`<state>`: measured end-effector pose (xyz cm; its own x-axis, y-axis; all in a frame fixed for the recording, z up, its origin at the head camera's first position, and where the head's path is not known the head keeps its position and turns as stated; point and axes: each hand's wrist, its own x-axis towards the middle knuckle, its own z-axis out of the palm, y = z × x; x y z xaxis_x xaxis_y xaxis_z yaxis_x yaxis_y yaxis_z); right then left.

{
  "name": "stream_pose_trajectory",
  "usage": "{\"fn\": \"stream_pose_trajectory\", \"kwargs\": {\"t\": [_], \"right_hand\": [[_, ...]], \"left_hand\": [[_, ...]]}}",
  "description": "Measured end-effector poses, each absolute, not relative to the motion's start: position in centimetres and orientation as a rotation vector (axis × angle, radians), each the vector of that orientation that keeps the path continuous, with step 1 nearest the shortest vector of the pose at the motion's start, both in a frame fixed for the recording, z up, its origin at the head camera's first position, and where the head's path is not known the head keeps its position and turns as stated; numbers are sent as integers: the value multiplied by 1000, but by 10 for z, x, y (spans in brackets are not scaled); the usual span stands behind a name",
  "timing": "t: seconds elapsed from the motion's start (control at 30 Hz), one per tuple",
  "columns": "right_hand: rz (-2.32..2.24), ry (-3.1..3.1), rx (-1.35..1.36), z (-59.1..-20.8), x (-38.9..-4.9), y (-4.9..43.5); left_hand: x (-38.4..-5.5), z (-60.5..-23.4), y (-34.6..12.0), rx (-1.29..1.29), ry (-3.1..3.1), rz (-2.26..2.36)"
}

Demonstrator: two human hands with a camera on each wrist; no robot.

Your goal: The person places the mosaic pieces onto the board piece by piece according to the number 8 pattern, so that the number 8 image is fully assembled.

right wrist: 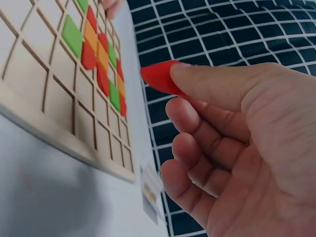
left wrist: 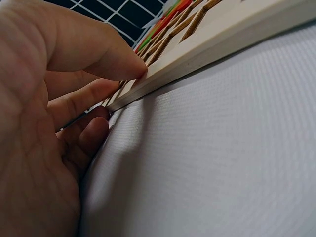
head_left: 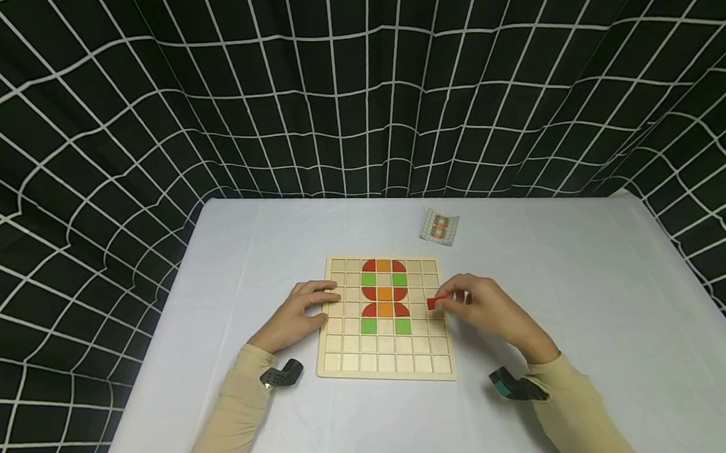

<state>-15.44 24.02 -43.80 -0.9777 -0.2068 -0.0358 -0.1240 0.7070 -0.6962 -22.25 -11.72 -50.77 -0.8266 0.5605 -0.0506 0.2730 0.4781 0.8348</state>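
A wooden grid board (head_left: 349,345) lies on the table, with red, orange and green tiles set in its middle columns. My right hand (head_left: 487,309) pinches a red tile (right wrist: 160,78) between thumb and forefinger, over the board's right edge; the tile has a curved side. The other right fingers curl loosely, as the right wrist view shows. On the opposite side my left hand (head_left: 293,319) rests at the board's left edge, its thumb (left wrist: 133,69) on the rim and its fingers fairly straight along it.
A small printed card (head_left: 440,227) with a red, orange and green pattern lies beyond the board's far right corner. White cloth covers the table (head_left: 564,260). Black curtains (head_left: 351,78) with white grid lines stand behind and at both sides.
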Motion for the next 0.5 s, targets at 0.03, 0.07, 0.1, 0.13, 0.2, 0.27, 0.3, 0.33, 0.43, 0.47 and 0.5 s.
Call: {"fn": "stream_pose_trajectory", "kwargs": {"t": [0.03, 0.07, 0.1, 0.13, 0.2, 0.27, 0.3, 0.33, 0.43, 0.47, 0.5], "right_hand": [[-1121, 2792, -263, -439, -155, 238], [-1118, 2782, -259, -441, -155, 236], [-1115, 2774, -255, -442, -155, 235], [-1112, 2766, -251, -444, -155, 233], [-1123, 2744, -254, -446, -156, 230], [-1143, 2726, -267, -449, -156, 228], [-1150, 2722, -278, -450, -156, 227], [-1157, 2715, -288, -451, -156, 226], [-1163, 2697, -300, -453, -156, 224], [-1161, 2695, -305, -454, -155, 223], [-1164, 2689, -310, -454, -155, 221]], "left_hand": [[-223, -508, -117, 702, 2410, 1279], [-223, -507, -117, 700, 2407, 1281], [-223, -507, -117, 697, 2405, 1282], [-223, -508, -117, 696, 2404, 1283], [-223, -508, -117, 694, 2403, 1282], [-224, -509, -117, 693, 2402, 1282], [-224, -509, -117, 693, 2403, 1279], [-224, -509, -117, 693, 2402, 1280], [-224, -509, -117, 692, 2397, 1283], [-224, -509, -117, 692, 2397, 1283], [-224, -509, -117, 693, 2398, 1282]]}}
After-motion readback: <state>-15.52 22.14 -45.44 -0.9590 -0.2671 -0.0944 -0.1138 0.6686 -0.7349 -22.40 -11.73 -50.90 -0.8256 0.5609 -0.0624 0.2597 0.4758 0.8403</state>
